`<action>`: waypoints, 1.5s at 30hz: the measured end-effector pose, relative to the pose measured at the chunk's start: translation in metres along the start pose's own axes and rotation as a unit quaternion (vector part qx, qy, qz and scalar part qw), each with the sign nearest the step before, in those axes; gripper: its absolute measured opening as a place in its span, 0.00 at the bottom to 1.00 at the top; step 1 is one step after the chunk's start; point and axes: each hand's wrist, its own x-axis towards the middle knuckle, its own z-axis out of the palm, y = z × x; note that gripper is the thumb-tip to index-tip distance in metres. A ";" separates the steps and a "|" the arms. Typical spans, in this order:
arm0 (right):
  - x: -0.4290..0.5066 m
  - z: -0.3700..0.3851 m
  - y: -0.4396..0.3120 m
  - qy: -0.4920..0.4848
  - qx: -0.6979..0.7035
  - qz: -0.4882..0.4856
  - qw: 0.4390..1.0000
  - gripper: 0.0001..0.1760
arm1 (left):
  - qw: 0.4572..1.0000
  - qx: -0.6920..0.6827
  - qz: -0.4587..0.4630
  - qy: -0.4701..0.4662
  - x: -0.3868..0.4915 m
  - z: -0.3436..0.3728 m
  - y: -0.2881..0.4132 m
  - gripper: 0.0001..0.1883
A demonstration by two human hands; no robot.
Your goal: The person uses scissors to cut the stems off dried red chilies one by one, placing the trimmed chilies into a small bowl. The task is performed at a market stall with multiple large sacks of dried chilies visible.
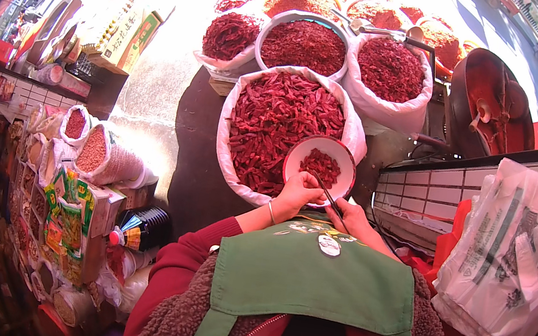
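Dark scissors [327, 189] are in my right hand [354, 218], their blades pointing up and left over a bowl. My left hand [299, 192] is at the bowl's near edge with fingertips pinched together by the blades. Whether a chili is between those fingertips is too small to tell. The bowl [295, 159] is white inside with a red rim, and cut dried red chili pieces [320, 165] lie in it. It sits over the near right part of a large white sack [226, 133], which is full of whole dried red chilies [281, 118].
More open sacks of chilies [388, 68] and a basin of crushed chili [304, 45] stand beyond. At right are a dark round metal machine part [492, 105], a tiled counter [417, 190] and hanging plastic bags [511, 256]. Grain sacks [94, 150] and a dark bottle [148, 228] are at left.
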 end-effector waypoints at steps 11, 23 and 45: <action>-0.001 -0.004 -0.006 0.067 0.038 0.075 0.994 0.14 | 0.768 0.520 0.296 0.231 0.038 -0.094 0.046 0.08; 0.003 -0.007 -0.008 0.066 0.031 0.094 0.993 0.14 | 0.902 0.308 0.235 0.191 0.052 -0.112 0.052 0.07; 0.014 -0.004 -0.005 0.007 -0.003 0.007 1.000 0.12 | 0.973 0.199 0.117 0.029 0.017 -0.025 0.015 0.08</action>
